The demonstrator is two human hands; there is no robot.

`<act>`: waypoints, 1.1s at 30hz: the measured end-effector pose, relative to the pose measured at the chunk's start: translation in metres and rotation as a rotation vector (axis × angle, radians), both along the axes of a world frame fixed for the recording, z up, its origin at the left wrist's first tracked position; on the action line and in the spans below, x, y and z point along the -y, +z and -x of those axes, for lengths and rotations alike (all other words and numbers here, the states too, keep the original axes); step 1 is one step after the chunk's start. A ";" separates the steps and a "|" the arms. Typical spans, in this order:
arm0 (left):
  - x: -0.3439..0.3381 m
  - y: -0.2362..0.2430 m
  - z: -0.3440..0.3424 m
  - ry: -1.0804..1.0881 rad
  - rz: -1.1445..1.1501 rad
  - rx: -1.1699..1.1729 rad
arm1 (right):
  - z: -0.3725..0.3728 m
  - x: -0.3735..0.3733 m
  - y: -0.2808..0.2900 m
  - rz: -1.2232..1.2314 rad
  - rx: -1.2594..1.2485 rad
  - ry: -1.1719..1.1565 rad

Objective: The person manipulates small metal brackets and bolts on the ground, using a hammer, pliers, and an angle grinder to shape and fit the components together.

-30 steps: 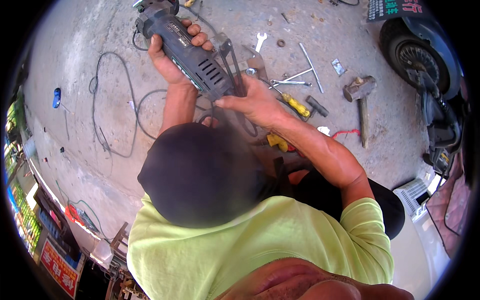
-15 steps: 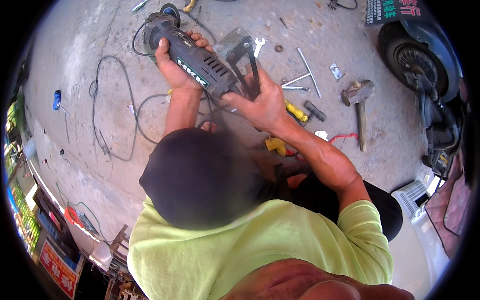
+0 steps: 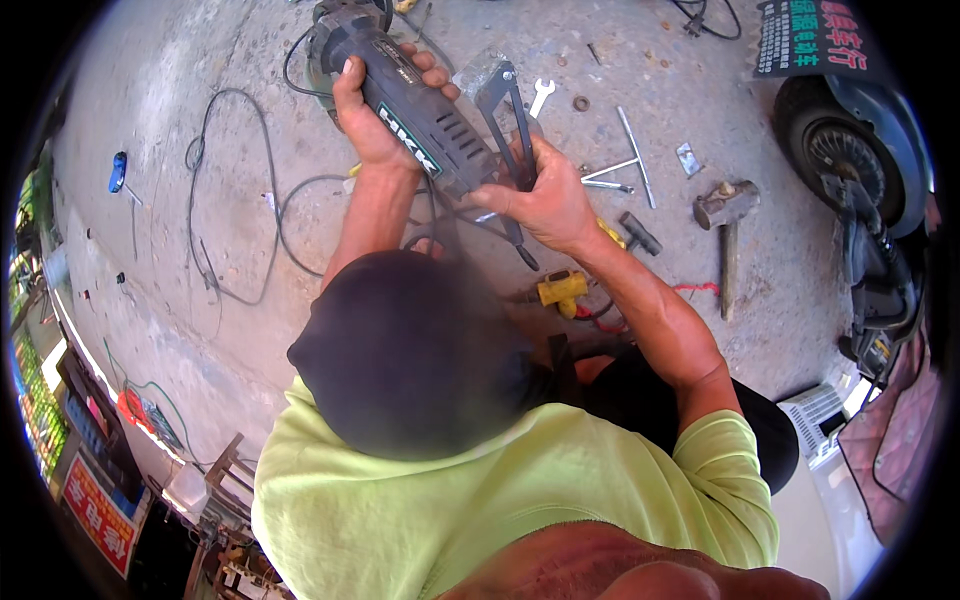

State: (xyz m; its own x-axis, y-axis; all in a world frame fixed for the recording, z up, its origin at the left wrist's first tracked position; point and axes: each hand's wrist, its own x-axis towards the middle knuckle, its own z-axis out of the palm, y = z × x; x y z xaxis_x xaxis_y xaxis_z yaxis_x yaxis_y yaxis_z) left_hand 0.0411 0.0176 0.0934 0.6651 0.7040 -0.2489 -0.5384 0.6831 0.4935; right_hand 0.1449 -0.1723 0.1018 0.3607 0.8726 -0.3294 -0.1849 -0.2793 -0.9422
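Note:
My left hand (image 3: 372,125) is wrapped around the dark body of an angle grinder (image 3: 440,135). The grinder slants from upper left to lower right, and its disc end is partly cut off by the top edge of the view. My right hand (image 3: 560,200) is closed on a dark metal bracket (image 3: 522,120), which has two narrow arms and a worn plate at its far end. The right thumb lies against the rear end of the grinder. My right fingers are mostly hidden behind the bracket.
Around lie a wrench (image 3: 542,96), a T-handle wrench (image 3: 634,155), a hammer (image 3: 728,225), a yellow tool (image 3: 562,288) and a looped cable (image 3: 268,190). A scooter wheel (image 3: 840,150) stands at right. A dark cap (image 3: 410,350) hides the lower middle.
The view has shifted, so floor items sit further right and lower. The grinder and bracket have moved slightly right; the bracket's lower end now shows below my right hand. Both grips stay the same.

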 end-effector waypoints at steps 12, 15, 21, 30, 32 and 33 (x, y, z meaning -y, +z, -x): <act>0.001 -0.011 0.010 -0.073 0.038 0.134 | 0.019 0.002 0.001 0.020 -0.349 0.064; 0.002 -0.011 0.011 -0.059 0.019 0.144 | 0.015 0.001 0.006 0.042 -0.322 0.075; -0.004 -0.011 0.030 -0.019 -0.104 0.077 | -0.020 0.014 -0.016 0.143 -0.092 0.110; -0.035 -0.036 0.124 0.112 -0.122 -0.089 | -0.166 0.049 -0.068 0.533 0.718 0.126; -0.027 -0.040 0.136 0.147 -0.113 -0.186 | -0.188 0.062 -0.085 0.571 0.784 0.143; -0.025 -0.043 0.141 0.152 -0.097 -0.193 | -0.195 0.067 -0.089 0.591 0.818 0.152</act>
